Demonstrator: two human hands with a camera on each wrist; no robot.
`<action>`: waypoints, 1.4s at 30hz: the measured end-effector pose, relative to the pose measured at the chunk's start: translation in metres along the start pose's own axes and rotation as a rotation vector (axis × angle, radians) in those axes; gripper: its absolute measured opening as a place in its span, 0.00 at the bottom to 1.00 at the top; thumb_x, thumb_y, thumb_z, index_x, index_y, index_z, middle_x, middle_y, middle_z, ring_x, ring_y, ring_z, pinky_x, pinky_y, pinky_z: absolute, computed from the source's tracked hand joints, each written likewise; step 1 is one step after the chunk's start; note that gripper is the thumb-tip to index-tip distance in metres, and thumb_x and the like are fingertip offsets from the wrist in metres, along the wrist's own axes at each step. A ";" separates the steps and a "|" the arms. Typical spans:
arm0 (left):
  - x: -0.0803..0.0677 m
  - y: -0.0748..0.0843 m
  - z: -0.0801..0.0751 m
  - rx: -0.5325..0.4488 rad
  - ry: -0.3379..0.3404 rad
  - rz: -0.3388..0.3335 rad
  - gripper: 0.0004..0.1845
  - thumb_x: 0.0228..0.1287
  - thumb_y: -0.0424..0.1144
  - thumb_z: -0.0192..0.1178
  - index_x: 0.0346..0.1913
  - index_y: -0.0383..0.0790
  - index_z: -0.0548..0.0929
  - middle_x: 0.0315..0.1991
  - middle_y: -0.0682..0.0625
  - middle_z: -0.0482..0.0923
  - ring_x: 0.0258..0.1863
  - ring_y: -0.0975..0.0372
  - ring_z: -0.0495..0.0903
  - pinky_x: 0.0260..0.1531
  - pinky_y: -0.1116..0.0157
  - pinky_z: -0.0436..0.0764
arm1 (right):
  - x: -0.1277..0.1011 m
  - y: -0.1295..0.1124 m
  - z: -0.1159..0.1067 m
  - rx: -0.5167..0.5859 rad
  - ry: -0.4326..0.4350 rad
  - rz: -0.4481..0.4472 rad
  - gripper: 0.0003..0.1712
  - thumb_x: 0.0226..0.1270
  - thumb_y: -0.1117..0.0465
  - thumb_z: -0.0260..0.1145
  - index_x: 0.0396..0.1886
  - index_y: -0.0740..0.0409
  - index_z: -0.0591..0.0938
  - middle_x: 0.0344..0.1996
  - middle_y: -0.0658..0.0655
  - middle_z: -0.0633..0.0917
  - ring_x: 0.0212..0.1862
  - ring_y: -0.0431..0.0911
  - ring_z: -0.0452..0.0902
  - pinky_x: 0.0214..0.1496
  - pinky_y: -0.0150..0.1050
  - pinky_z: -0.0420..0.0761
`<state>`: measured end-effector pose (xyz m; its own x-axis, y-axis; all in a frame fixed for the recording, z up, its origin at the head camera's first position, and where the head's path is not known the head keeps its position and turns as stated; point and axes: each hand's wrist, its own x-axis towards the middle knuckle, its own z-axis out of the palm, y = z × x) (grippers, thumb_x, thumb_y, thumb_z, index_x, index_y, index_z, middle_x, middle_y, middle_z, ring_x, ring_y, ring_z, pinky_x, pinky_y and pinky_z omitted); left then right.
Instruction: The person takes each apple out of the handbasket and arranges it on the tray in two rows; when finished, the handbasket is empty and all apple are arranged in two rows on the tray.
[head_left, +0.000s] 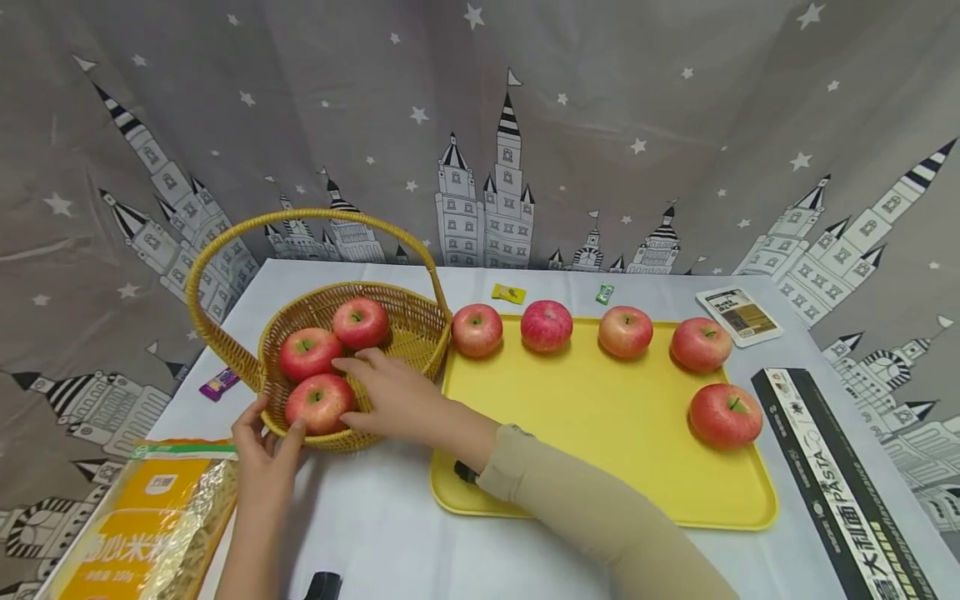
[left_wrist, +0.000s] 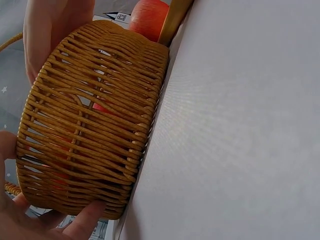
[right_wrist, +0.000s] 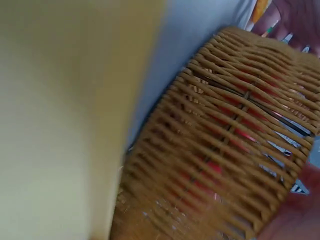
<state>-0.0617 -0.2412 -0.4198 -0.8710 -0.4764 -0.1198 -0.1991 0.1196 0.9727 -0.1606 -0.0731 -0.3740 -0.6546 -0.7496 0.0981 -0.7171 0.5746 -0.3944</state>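
A yellow wicker basket (head_left: 408,342) with a tall arched handle stands on the left of the table. Three red apples lie inside it: a front apple (head_left: 318,406), a left apple (head_left: 306,353) and a back apple (head_left: 361,322). My left hand (head_left: 264,454) grips the basket's near left rim; in the left wrist view its thumb (left_wrist: 87,220) presses against the woven wall. Over the basket's near side reaches my right hand (head_left: 397,396), its fingers spread beside the front apple and its thumb close to that apple's right edge. Whether they touch the apple is unclear.
A yellow tray (head_left: 570,417) lies right of the basket, with several apples along its back and right edges. A black pasta box (head_left: 840,483), a white packet (head_left: 738,315), small wrapped candies (head_left: 509,293) and an orange-yellow food bag (head_left: 150,525) surround them.
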 end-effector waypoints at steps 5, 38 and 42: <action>0.000 -0.002 -0.003 -0.041 -0.007 -0.014 0.34 0.73 0.42 0.52 0.73 0.52 0.46 0.76 0.49 0.39 0.73 0.53 0.50 0.57 0.75 0.69 | 0.028 -0.010 0.013 -0.042 -0.098 0.041 0.40 0.60 0.36 0.64 0.71 0.40 0.66 0.58 0.49 0.72 0.53 0.41 0.73 0.53 0.33 0.76; 0.001 -0.004 0.001 -0.076 -0.041 0.006 0.34 0.73 0.38 0.50 0.74 0.51 0.44 0.76 0.50 0.37 0.73 0.54 0.50 0.45 0.84 0.73 | -0.151 0.105 -0.077 0.401 0.371 0.091 0.45 0.48 0.56 0.79 0.67 0.50 0.70 0.60 0.51 0.72 0.57 0.44 0.71 0.52 0.39 0.81; 0.002 -0.004 -0.002 -0.099 -0.038 0.020 0.34 0.73 0.37 0.50 0.74 0.51 0.45 0.76 0.48 0.37 0.73 0.54 0.49 0.45 0.84 0.72 | -0.209 0.144 -0.089 0.232 0.340 0.326 0.45 0.49 0.54 0.79 0.67 0.53 0.69 0.59 0.55 0.73 0.56 0.49 0.71 0.54 0.48 0.80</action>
<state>-0.0621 -0.2440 -0.4235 -0.8911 -0.4414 -0.1056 -0.1378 0.0413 0.9896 -0.1488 0.1957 -0.3700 -0.9033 -0.3728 0.2123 -0.4165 0.6435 -0.6422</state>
